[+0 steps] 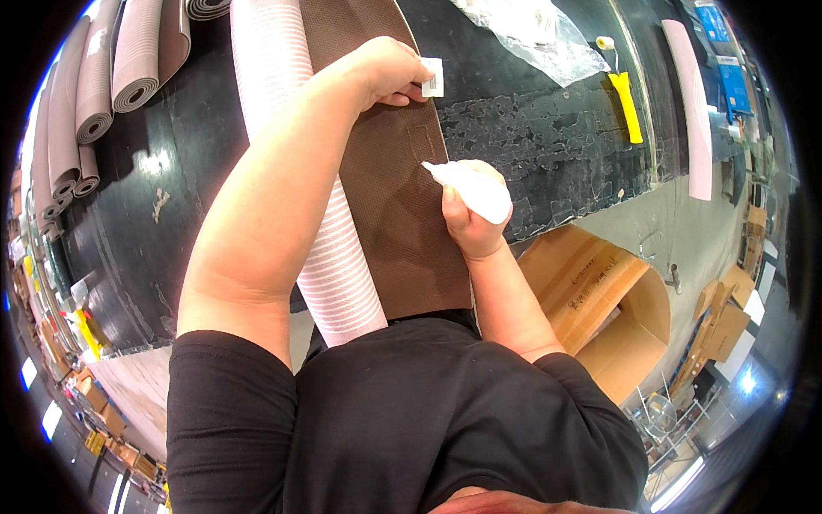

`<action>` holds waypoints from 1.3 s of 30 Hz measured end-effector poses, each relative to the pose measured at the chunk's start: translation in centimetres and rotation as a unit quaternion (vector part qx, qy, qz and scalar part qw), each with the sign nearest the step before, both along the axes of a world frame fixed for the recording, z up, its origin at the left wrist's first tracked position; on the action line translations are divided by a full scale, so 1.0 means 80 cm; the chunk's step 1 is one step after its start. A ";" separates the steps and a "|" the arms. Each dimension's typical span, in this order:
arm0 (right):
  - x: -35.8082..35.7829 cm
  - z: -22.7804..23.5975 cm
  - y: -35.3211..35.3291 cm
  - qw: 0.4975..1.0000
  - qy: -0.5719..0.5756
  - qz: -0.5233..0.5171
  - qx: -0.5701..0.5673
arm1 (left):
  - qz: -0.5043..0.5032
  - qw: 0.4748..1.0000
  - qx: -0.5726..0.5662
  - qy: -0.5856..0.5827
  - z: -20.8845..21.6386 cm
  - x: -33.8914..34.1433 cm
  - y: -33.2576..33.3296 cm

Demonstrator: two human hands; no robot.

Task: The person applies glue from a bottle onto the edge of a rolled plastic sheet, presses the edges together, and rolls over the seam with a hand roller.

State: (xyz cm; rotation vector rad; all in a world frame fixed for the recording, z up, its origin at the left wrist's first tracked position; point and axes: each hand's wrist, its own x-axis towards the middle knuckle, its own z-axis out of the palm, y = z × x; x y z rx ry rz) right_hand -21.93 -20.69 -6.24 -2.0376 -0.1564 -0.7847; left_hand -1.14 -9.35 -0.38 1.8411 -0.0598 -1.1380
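Note:
Across my front lies a partly rolled mat, its brown textured underside (394,231) facing up and its roll, striped pink and white (347,283), on the left. My left hand (390,73) pinches a small white label (433,78) by the mat's right edge. Fingers of my right hand (476,233) wrap round a white squeeze bottle (479,194), tilted with its nozzle toward the mat. Just beyond the nozzle tip, a thin rectangular outline (419,146) shows on the brown surface. Whether the nozzle touches the mat, I cannot tell.
Several rolled mats (137,60) lie at the far left of the black table (548,171). Clear plastic film (539,34) and a yellow-handled roller (626,107) are at the far right, with a pink strip (687,111) beyond. An open cardboard box (591,300) stands beside my right arm.

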 end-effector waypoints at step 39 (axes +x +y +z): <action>0.026 -0.003 0.001 0.999 0.030 -0.007 0.045 | 0.007 1.000 0.002 -0.004 0.006 0.000 -0.001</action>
